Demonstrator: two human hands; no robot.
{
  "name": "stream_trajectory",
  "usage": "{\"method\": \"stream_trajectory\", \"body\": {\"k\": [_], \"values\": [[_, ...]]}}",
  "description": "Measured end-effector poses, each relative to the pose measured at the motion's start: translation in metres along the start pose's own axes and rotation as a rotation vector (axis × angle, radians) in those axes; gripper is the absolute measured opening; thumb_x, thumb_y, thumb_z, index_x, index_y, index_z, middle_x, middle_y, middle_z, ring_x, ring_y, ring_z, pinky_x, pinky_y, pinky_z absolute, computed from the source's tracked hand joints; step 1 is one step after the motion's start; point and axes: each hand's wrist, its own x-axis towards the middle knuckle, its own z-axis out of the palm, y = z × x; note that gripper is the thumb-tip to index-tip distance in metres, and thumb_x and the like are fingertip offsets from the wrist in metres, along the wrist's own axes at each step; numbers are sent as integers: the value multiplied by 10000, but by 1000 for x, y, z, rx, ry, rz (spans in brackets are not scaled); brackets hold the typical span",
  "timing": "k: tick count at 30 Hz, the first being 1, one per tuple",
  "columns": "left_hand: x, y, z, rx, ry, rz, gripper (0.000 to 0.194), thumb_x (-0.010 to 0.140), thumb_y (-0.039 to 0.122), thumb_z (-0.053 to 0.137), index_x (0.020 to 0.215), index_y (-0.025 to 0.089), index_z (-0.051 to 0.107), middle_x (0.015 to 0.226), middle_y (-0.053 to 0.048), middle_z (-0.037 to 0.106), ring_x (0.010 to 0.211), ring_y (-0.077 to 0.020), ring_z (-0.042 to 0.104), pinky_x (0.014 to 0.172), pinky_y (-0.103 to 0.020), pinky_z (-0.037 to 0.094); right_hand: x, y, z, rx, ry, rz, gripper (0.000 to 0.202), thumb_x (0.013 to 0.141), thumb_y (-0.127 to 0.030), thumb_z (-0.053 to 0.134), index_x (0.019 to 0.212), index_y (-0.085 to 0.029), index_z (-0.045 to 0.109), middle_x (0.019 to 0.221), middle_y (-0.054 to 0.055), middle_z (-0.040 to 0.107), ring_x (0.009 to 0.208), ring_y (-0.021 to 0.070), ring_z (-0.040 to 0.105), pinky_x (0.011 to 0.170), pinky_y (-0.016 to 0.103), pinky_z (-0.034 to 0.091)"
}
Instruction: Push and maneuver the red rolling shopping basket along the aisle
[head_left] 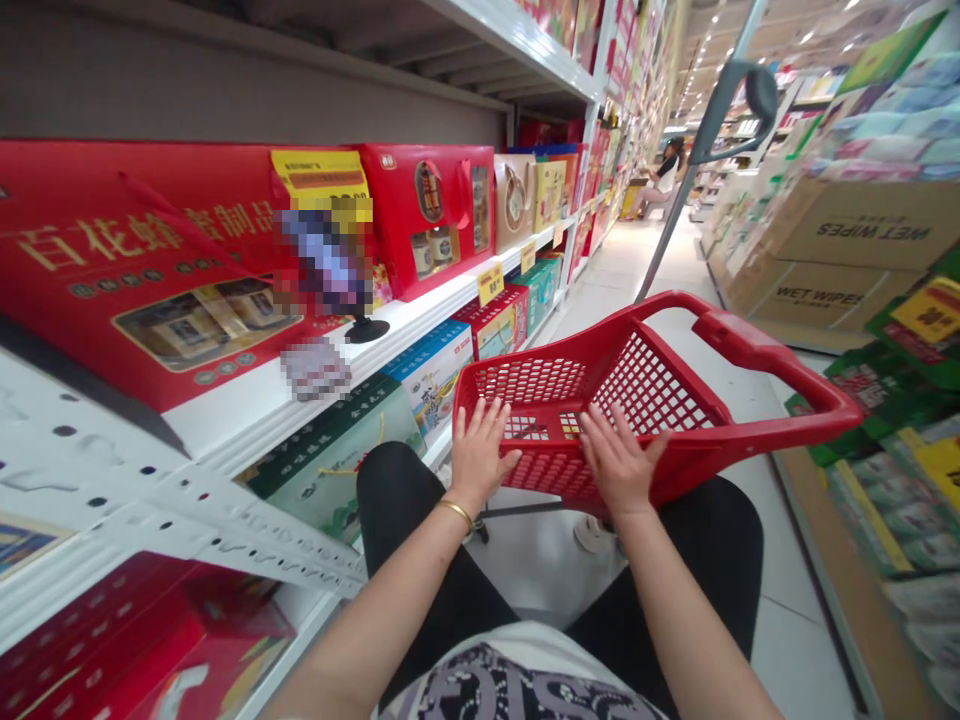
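A red plastic shopping basket (660,375) with lattice walls stands in front of my knees, part of a cart with a grey pole (667,240). My left hand (480,455), with a gold bangle (456,512) at its wrist, is held at the basket's near rim, palm down and fingers stretched out. At the same rim, further right, my right hand (619,455) has its fingers extended and thumb apart. Neither hand grips anything; whether the palms press on the rim I cannot tell. A few dark and yellowish shapes show through the basket's floor holes.
On the left, a white shelf (300,415) carries red gift boxes (427,215) and yellow price tags (491,284). Wet wipes cartons (825,240) and green packs (885,380) line the right side. Down the aisle, a seated person (664,175) is visible.
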Motion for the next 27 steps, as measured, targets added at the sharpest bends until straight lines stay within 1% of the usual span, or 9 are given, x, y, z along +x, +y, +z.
{"method": "stream_trajectory", "body": {"k": [3,5,9,12,15,17,21,24,27], "values": [[1,2,1,-12,-2,-18,794,1010,731,184,1626,258,346,1659,-54,404,1598,-304,204,1303,-587,52,-2,24,-10,-55,81,195,412,1029,-265,482,1425,-249,595,1409,94,665,1442,337,506,1237,720,-98],[3,1,1,-17,2,-26,810,1002,745,175,1631,261,334,1663,-52,395,1601,-306,194,1304,-588,38,0,11,-3,-51,113,223,405,1019,-263,507,1412,-249,606,1403,91,668,1461,341,481,1228,730,-106],[8,-4,2,-13,1,-16,844,988,767,159,1636,250,319,1672,-58,378,1602,-303,191,1303,-583,59,10,-45,24,70,33,-41,418,1003,-241,577,1419,-276,591,1369,57,693,1412,242,550,1295,584,-75],[9,-7,3,-9,-7,-11,852,990,766,167,1626,226,341,1662,-77,396,1594,-305,222,1298,-574,119,18,-61,31,138,15,-135,380,991,-245,617,1368,-286,623,1316,41,727,1347,216,611,1304,558,-22],[8,-6,2,-9,-8,-20,860,988,769,183,1617,209,360,1653,-90,409,1585,-309,249,1295,-566,156,20,-41,17,111,7,-86,343,996,-278,600,1334,-316,649,1283,28,747,1332,230,623,1286,588,-74],[6,-4,0,-11,-14,-25,858,988,769,176,1614,215,369,1651,-82,413,1583,-302,258,1297,-558,169,20,-18,3,46,46,43,328,1000,-294,570,1310,-351,662,1263,2,757,1347,245,610,1268,614,-118],[0,3,-5,-31,-29,-45,899,974,785,130,1595,197,408,1625,-86,453,1559,-293,323,1285,-527,246,19,7,-13,43,174,262,367,1003,-235,490,1326,-233,662,1254,95,754,1382,346,569,1209,750,-89],[-6,7,-9,-38,-26,-60,937,955,810,137,1588,179,419,1608,-100,475,1545,-296,354,1271,-516,291,18,-10,-10,81,184,372,410,993,-171,460,1351,-236,651,1250,79,758,1334,314,616,1242,715,-56],[-10,9,-11,-29,-24,-60,983,932,833,117,1570,161,445,1602,-115,479,1541,-309,359,1264,-533,302,16,-46,3,191,56,189,456,988,-133,455,1396,-258,616,1288,53,744,1328,253,624,1291,628,13]]}}
